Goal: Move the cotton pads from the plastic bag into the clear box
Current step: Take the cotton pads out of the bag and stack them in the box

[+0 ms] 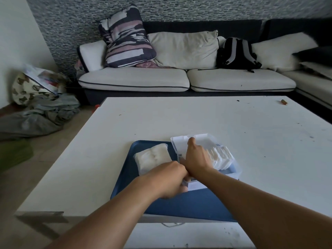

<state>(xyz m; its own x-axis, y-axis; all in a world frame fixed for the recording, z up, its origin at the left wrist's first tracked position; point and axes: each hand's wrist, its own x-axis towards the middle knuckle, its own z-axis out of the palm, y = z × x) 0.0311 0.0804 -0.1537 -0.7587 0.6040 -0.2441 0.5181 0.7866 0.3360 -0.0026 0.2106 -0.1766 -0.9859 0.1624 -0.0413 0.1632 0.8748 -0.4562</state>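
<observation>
Plastic bag (152, 159): clear, still stuffed w/ white cotton pads, lying flat on the left side of the blue tray (125, 177). Clear box (231, 169): just right of the bag, lid (181, 142) open and tilted up at the back, a row of white cotton pads (221, 157) standing on edge inside.

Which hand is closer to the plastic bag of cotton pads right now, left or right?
Left. The left hand sits at the near right corner of the plastic bag, gripping the near edge of the clear box. The right hand is farther right, inside the box against the cotton pads.
</observation>
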